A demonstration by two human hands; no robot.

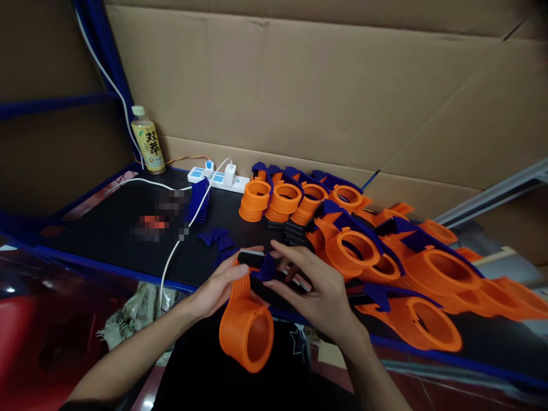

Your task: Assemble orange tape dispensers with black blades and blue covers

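Observation:
In front of my body, my left hand (219, 290) is closed on the ribbed upper end of an orange plastic tape dispenser (246, 337), thumb on top. Its round ring hangs down below the fingers. A black strip with a pale edge (251, 258) lies across that upper end. My right hand (314, 285) pinches a small dark-blue plastic piece (268, 267) against the same end; its fingertips partly hide the join. Loose blue plastic pieces (222, 240) lie on the black table just beyond my left hand.
Several orange tape dispensers with blue parts (353, 251) cover the table's right side. Black strips (295, 233) lie among them. A stack of blue pieces (199, 200), a white power strip (237, 182), a bottle (148, 140) and a white cable (192, 220) are farther back. Cardboard (299, 85) stands behind.

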